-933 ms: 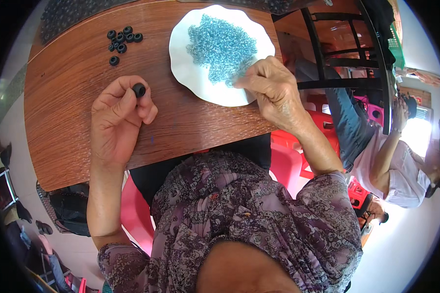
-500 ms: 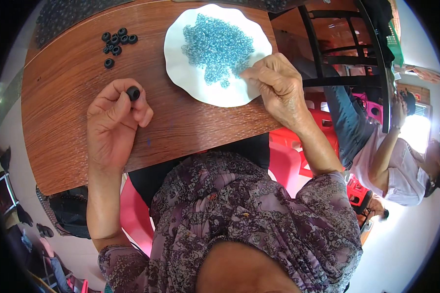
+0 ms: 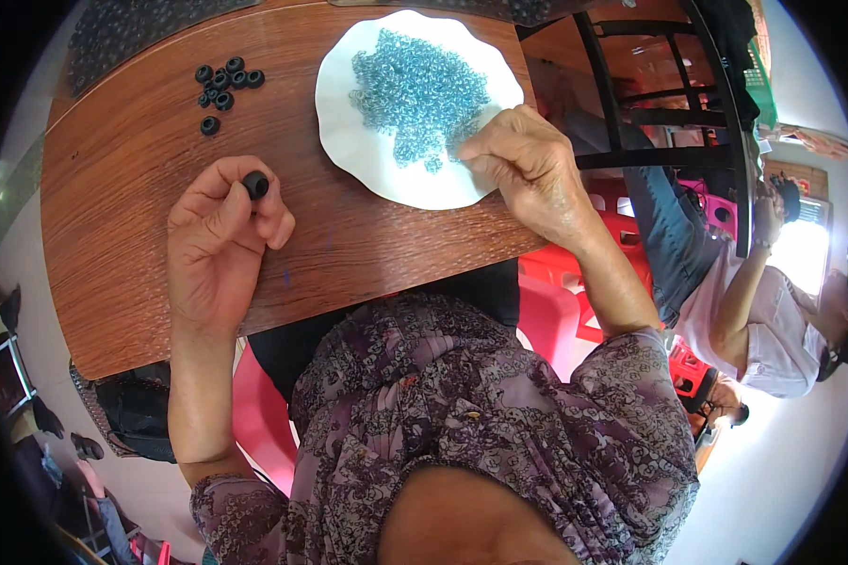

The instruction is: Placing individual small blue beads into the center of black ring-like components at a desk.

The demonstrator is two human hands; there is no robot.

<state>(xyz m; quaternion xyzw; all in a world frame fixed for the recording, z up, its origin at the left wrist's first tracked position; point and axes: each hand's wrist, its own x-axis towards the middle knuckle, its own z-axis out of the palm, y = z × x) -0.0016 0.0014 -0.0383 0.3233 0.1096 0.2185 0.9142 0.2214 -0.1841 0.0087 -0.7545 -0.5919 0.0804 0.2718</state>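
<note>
Over the left part of the table, my left hand (image 3: 219, 231) pinches a small round black rubber-like piece (image 3: 255, 185) between thumb and fingers. My right hand (image 3: 537, 174) is at the right side of a white wavy-edged plate (image 3: 358, 168). Its thumb and forefinger are pinched together beside a heap of small clear bluish rings (image 3: 422, 89). Whether a ring is between those fingertips is too small to tell. Beyond my left hand lies a loose cluster of black ring-shaped pieces (image 3: 238, 79), with one such piece (image 3: 209, 125) a little nearer.
The wooden table (image 3: 113, 235) ends just in front of me. Dark speckled trays or bags (image 3: 151, 36) line its far left edge. A black metal frame (image 3: 669, 158) stands off the right side. Beyond it, a person in a white top (image 3: 773, 330) sits near red stools.
My right hand has shifted slightly left and toward me along the plate's edge, fingertips still closed. The black piece in my left hand has turned a little, so its hole shows less.
</note>
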